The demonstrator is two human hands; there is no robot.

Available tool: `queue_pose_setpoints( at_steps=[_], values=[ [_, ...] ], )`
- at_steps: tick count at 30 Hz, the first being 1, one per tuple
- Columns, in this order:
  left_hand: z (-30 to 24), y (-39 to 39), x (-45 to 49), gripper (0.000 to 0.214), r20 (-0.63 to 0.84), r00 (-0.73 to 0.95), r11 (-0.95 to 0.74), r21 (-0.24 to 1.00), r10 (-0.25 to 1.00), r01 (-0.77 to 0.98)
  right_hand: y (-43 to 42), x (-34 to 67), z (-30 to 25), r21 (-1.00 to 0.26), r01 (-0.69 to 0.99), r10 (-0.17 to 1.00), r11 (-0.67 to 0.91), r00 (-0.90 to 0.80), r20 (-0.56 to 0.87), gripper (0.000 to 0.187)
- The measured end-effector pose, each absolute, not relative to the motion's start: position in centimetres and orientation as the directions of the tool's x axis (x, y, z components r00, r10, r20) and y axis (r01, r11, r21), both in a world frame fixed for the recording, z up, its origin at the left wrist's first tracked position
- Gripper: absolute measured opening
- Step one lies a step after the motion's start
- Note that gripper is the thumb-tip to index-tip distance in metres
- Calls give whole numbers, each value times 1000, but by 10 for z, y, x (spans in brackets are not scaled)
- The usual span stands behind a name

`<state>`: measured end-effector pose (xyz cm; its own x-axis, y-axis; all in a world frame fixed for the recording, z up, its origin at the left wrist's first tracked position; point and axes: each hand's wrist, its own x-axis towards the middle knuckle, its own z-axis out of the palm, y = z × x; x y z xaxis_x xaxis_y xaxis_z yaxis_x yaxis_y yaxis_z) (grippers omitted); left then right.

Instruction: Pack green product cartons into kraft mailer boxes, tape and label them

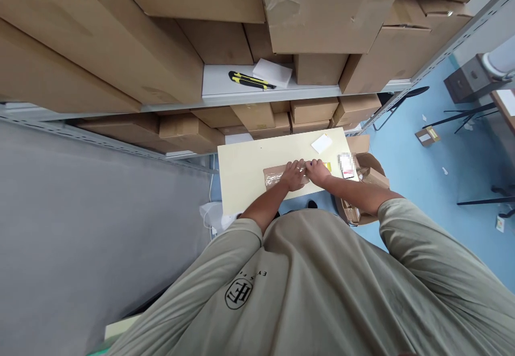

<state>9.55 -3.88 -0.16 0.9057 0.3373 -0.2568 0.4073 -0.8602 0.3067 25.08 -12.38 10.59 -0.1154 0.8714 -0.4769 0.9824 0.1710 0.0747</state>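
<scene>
- Left hand point(293, 175), right hand point(317, 172): fingers down on taped brown parcel point(273, 177); grip unclear
- Cream table point(245, 171): near edge just below parcel; open surface at 9 o'clock
- Cardboard boxes point(257, 122): 12 o'clock, beyond table

brown paper packet point(271, 178) under glossy clear tape point(306, 180), matt cream counter point(249, 179), rough corrugated cardboard cartons point(100, 39) on the far shelf, painted metal shelf edge point(257, 97), glossy yellow-and-black plastic utility knife point(249, 80), smooth blue floor point(406, 184) to the right, matt cloth sleeve point(426, 238)
</scene>
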Motion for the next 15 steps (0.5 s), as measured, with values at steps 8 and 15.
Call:
queue_pose_setpoints(
  at_steps=[8,15],
  values=[
    [-2,-40,95,100,-237,906,-843,341,351,416,-126,237,104,85,990,882,110,-58,-467,59],
    [-6,-39,96,92,-253,903,-846,331,346,417,-149,240,99,108,977,872,185,-113,-477,53]
  ],
)
